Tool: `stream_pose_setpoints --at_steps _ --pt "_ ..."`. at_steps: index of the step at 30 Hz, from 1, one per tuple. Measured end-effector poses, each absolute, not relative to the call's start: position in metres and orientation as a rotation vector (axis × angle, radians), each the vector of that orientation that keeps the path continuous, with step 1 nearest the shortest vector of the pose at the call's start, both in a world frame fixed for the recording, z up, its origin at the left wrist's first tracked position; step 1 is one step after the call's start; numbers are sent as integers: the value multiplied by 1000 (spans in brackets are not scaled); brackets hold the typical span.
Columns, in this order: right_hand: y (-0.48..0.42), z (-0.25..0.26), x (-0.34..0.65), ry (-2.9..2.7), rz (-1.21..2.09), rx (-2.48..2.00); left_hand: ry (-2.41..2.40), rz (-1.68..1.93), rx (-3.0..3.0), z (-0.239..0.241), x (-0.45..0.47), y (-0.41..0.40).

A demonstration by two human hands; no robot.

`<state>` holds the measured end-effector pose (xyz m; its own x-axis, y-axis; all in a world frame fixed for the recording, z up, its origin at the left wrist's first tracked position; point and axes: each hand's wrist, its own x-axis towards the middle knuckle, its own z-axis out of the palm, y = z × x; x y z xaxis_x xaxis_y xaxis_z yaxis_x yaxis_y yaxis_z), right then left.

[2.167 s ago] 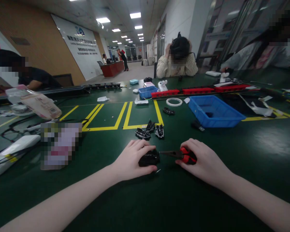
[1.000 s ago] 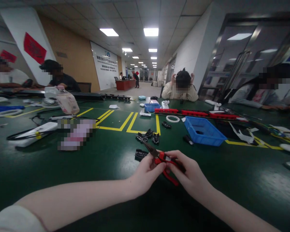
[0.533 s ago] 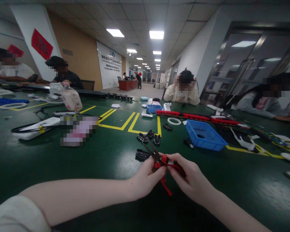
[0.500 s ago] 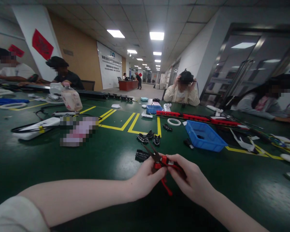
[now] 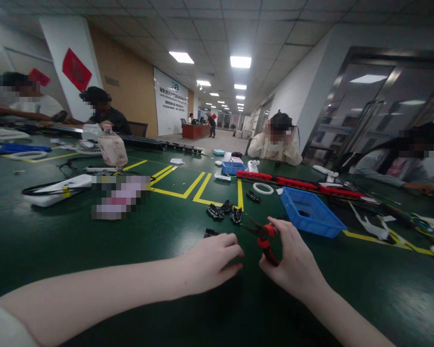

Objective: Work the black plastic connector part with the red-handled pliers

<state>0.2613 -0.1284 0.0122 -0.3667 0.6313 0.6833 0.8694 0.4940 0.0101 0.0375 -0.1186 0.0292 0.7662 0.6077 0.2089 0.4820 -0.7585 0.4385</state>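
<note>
Red-handled pliers (image 5: 264, 237) are in my right hand (image 5: 292, 260), their dark jaws parted and pointing up and to the left. My left hand (image 5: 213, 262) is apart from the pliers, fingers loosely bent with gaps between them and nothing visible in them. Just behind it, partly hidden, lies a black plastic piece (image 5: 211, 233). Farther out, several small black parts (image 5: 217, 211) rest in a cluster by the yellow tape, and another black part (image 5: 253, 196) lies a little beyond them.
A blue bin (image 5: 313, 219) stands right of the pliers, near a white tape ring (image 5: 263, 188) and a long red strip (image 5: 298, 182). Leftward are a white power strip (image 5: 60, 190), a blurred pinkish object (image 5: 121, 197) and a bottle (image 5: 113, 147). Other people sit around the green table.
My left hand has let go of the pliers and drawn away to the left. My right hand now holds them alone, slightly farther right, with the jaws wider apart. The view has shifted slightly.
</note>
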Motion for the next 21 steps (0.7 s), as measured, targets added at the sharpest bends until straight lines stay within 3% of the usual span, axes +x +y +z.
stream_pose_setpoints --at_steps 5,17,21 --pt "-115 18 286 -2238 -635 -1184 1036 178 2699 31 29 -105" --pt "-122 19 283 -2414 -399 -1199 943 197 2685 19 27 -92" --pt "-120 16 283 -2401 -463 -1152 921 140 2703 21 24 -92"
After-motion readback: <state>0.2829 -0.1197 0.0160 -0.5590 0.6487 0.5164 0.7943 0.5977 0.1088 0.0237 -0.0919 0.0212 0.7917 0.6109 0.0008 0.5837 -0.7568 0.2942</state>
